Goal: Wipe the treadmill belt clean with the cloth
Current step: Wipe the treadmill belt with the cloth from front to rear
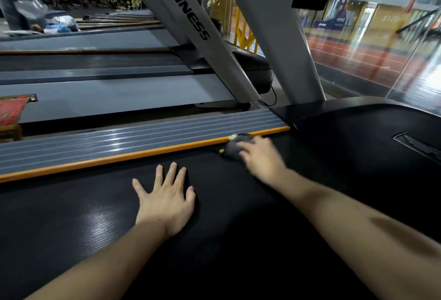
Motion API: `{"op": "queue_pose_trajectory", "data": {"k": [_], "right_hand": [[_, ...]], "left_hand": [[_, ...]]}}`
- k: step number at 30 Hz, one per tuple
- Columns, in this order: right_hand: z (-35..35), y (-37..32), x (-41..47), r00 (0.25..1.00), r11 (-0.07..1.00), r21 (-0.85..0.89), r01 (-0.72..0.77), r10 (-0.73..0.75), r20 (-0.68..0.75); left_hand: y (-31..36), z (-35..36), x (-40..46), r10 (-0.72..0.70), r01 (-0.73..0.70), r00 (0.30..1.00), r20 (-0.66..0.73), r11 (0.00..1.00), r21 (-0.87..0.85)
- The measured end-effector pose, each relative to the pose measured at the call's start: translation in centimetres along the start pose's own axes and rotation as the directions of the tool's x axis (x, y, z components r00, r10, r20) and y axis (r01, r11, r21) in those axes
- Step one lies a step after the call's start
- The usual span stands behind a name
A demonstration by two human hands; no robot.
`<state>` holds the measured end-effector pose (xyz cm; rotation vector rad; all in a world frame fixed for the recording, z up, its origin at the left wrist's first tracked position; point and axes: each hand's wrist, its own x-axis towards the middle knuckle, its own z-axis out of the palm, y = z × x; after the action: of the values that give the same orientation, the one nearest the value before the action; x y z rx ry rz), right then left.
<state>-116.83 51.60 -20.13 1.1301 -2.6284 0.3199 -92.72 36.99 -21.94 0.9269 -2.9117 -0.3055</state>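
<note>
Two risks: the right hand (pixel 259 154) is pressing the grey cloth (pixel 232 148) at the belt (pixel 214 204)'s far left edge beside the orange strip (pixel 143 154), where it could snag; the left hand (pixel 167 200), flat and empty, could slip.

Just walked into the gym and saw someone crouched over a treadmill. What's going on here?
A person is wiping the black treadmill belt. The right hand presses a grey cloth onto the belt's far end, beside the orange edge strip. The left hand lies flat and spread on the belt, holding nothing.
</note>
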Motion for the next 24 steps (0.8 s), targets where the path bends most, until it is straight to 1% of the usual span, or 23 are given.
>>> {"op": "queue_pose_trajectory", "data": {"k": [1, 3, 4, 6, 8, 10, 11, 12, 14, 15, 16, 18, 20, 22, 24], "right_hand": [[-0.2, 3.3, 0.6, 0.995, 0.994, -0.057, -0.094, 0.092, -0.028], [-0.7, 8.8, 0.9, 0.952, 0.939, -0.159, -0.306, 0.298, -0.070], [-0.8, 10.4, 0.8, 0.927, 0.912, -0.164, -0.375, 0.365, -0.088], [-0.3, 11.5, 0.8, 0.903, 0.889, -0.158, -0.430, 0.420, -0.095], [-0.3, 10.3, 1.0, 0.906, 0.898, -0.126, -0.422, 0.414, -0.088], [-0.9, 8.0, 0.5, 0.929, 0.920, -0.127, -0.370, 0.365, -0.063], [-1.3, 6.1, -0.4, 0.950, 0.941, -0.134, -0.312, 0.306, -0.061], [-1.4, 3.8, -1.5, 0.969, 0.965, -0.100, -0.242, 0.235, -0.074], [-1.6, -1.2, -4.2, 0.989, 0.993, 0.058, -0.098, 0.104, -0.106], [-1.4, -3.4, -5.2, 0.994, 0.993, 0.111, -0.029, 0.040, -0.105], [-1.0, -4.5, -5.7, 0.997, 0.991, 0.130, 0.018, -0.008, -0.077], [-0.9, -2.9, -5.0, 0.997, 0.990, 0.121, 0.070, -0.065, -0.043], [-1.3, 1.6, -3.7, 0.998, 0.999, 0.036, 0.029, -0.027, -0.057], [-1.9, 7.6, -2.6, 0.988, 0.985, -0.097, -0.142, 0.135, -0.072], [-2.0, 12.2, -2.0, 0.945, 0.937, -0.137, -0.323, 0.311, -0.097]], "left_hand": [[0.0, 0.0, 0.0, 0.003, -0.003, 1.000, -0.002, 1.000, 0.003], [0.1, 0.0, 0.0, 0.003, -0.003, 1.000, -0.020, 1.000, 0.009], [0.1, 0.0, 0.0, 0.004, -0.004, 1.000, -0.020, 1.000, 0.014], [0.2, 0.0, 0.0, 0.012, -0.012, 1.000, -0.009, 1.000, 0.015], [0.1, 0.1, 0.0, 0.020, -0.020, 1.000, -0.009, 1.000, 0.008], [0.1, 0.1, 0.1, 0.035, -0.035, 0.999, -0.005, 0.999, 0.006], [0.1, 0.1, 0.2, 0.044, -0.044, 0.999, 0.002, 0.999, 0.007], [0.1, 0.1, 0.2, 0.054, -0.054, 0.999, 0.008, 0.998, 0.008], [0.1, 0.1, 0.1, 0.069, -0.069, 0.998, 0.014, 0.997, 0.015], [0.0, 0.1, 0.1, 0.073, -0.073, 0.997, 0.015, 0.997, 0.021], [0.0, 0.1, 0.1, 0.079, -0.080, 0.997, 0.020, 0.996, 0.028], [-0.1, 0.1, 0.2, 0.099, -0.100, 0.995, 0.031, 0.994, 0.047], [-0.2, 0.1, 0.2, 0.127, -0.129, 0.991, 0.031, 0.989, 0.072], [-0.2, 0.2, 0.1, 0.162, -0.164, 0.986, 0.026, 0.983, 0.083], [-0.1, 0.2, 0.1, 0.178, -0.179, 0.984, 0.015, 0.980, 0.084]]}}
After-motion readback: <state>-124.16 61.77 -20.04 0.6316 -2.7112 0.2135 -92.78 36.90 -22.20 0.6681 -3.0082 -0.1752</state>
